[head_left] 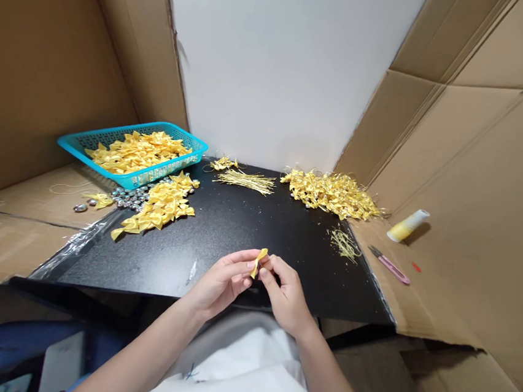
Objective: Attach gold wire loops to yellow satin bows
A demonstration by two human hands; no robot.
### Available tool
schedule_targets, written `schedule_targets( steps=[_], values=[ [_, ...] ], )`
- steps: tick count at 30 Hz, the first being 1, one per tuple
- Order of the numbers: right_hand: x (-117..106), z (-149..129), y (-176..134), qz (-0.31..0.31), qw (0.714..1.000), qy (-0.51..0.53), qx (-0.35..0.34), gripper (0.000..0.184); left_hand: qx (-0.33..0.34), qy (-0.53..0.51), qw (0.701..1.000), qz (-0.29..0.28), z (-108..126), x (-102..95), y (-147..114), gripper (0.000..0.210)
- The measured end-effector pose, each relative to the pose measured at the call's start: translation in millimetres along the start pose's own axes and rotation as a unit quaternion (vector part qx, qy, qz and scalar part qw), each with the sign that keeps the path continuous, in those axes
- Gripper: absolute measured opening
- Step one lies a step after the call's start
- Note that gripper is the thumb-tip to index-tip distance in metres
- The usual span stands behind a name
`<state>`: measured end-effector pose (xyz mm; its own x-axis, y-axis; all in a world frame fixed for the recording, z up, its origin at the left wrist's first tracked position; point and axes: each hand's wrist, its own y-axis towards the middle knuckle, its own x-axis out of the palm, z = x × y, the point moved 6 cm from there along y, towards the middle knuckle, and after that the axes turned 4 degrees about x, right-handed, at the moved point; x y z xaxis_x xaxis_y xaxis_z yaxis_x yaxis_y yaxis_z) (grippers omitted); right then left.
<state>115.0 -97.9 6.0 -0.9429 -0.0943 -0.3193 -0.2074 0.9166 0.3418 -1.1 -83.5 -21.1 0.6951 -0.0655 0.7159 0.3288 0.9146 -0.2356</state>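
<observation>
Near the front edge of the black table, a small yellow ribbon bow [259, 262] is pinched between the fingertips of my left hand [223, 278]. My right hand [284, 289] meets it from the other side, its thumb and forefinger closed at the middle of the bow. Whatever thin piece those right fingertips hold is too small to make out. To the left lie a loose pile of yellow bows [163, 206] and a cluster of silver bells [132, 197]. Farther back is a bundle of gold ties [245, 181].
A turquoise basket [128, 179] of yellow bows stands at the back left. Finished-looking bows with gold loops [331, 193] are heaped at the back right. Gold tie scraps [345, 245], pink-handled thread snips [390, 265] and a thread spool [407, 226] lie on the right. Cardboard walls surround the table.
</observation>
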Motion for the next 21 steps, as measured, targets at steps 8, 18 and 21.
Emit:
schedule_targets(
  steps=[8,18,21],
  values=[
    [0.0,-1.7,0.5,0.004,1.000,0.016,-0.001,0.029,0.005,0.044,0.999,-0.002,-1.7,-1.8,1.6,0.027],
    [-22.2,-4.9,-8.8,0.214,0.976,-0.020,-0.024,0.016,0.159,0.165,0.973,0.032,4.6,1.5,-7.7,0.037],
    [-21.6,-10.1,-11.0,0.216,0.974,-0.045,-0.053,0.020,0.183,0.189,0.964,0.029,3.9,1.7,-8.4,0.031]
  ],
)
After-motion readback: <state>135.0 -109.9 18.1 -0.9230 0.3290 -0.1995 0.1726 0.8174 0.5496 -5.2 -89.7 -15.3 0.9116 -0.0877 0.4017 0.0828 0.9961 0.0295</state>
